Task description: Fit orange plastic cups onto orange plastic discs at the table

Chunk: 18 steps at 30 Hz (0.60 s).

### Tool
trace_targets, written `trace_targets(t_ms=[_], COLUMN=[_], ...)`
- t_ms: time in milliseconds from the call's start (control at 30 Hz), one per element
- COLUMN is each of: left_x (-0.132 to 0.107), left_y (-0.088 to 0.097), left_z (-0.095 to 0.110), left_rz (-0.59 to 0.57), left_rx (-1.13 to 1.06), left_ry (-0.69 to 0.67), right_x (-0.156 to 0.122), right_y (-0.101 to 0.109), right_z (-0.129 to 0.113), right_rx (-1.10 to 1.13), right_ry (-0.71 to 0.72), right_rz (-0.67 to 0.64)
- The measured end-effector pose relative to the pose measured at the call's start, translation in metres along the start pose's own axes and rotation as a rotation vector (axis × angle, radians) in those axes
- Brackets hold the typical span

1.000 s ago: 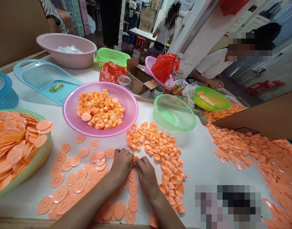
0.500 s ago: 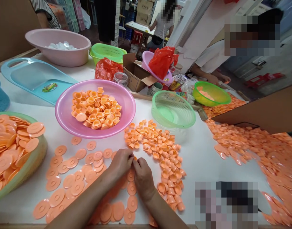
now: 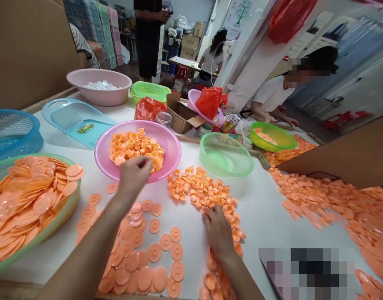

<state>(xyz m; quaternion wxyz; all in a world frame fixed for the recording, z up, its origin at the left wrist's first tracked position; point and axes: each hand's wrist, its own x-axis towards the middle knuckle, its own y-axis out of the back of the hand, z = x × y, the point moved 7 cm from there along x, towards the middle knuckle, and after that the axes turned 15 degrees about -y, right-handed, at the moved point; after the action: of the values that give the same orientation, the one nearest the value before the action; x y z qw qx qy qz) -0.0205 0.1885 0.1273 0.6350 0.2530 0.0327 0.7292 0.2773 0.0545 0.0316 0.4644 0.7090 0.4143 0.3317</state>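
My left hand is over the near rim of a pink basin that holds many small orange plastic cups. Its fingers are curled together, and whatever they hold is hidden. Just beyond the fingertips, an orange piece lies in or over the basin. My right hand rests at the left edge of a pile of loose orange cups on the white table. Its fingers are bent and close together among the cups; their tips are hidden. Flat orange discs with a raised ring lie between my forearms.
At left, a green basket is heaped with orange discs, beside a blue basket. A light blue tub and a pale green basket stand farther back. A large orange heap covers the right side. A co-worker sits beyond.
My hands were together over the discs and have parted. The left has moved up to the pink basin, the right to the cup pile. The camera view has also shifted.
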Motion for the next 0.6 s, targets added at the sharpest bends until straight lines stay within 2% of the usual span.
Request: trace_targets(t_ms=[33, 67, 100, 133, 200, 267, 333, 400, 467, 600], left_x=[0.011, 0.016, 0.016, 0.011, -0.013, -0.047, -0.077, -0.095, -0.101, -0.101], left_y=[0.021, 0.035, 0.041, 0.038, 0.016, -0.013, -0.038, -0.057, -0.067, -0.082], left_z=[0.000, -0.001, -0.002, -0.004, -0.007, -0.009, -0.014, -0.025, -0.040, -0.057], left_rz=[0.102, 0.151, 0.133, 0.046, -0.225, -0.472, -0.646, -0.791, -0.876, -0.902], left_rx=[0.024, 0.054, 0.086, 0.118, 0.220, 0.408, 0.599, 0.700, 0.736, 0.668], left_ry=[0.006, 0.001, -0.015, -0.044, -0.148, -0.294, -0.416, -0.445, -0.392, -0.295], right_x=[0.001, 0.001, 0.000, -0.003, -0.009, -0.015, -0.017, -0.016, -0.014, -0.010], right_y=[-0.002, -0.003, -0.005, -0.006, -0.012, -0.021, -0.032, -0.039, -0.042, -0.037], right_z=[0.001, -0.002, -0.009, -0.019, -0.044, -0.068, -0.085, -0.092, -0.089, -0.077], right_rx=[0.011, 0.056, 0.129, 0.220, 0.408, 0.543, 0.616, 0.642, 0.645, 0.639], right_ry=[0.002, 0.013, 0.035, 0.066, 0.133, 0.174, 0.183, 0.175, 0.156, 0.116], right_rz=[-0.023, -0.043, -0.062, -0.086, -0.157, -0.235, -0.283, -0.293, -0.283, -0.252])
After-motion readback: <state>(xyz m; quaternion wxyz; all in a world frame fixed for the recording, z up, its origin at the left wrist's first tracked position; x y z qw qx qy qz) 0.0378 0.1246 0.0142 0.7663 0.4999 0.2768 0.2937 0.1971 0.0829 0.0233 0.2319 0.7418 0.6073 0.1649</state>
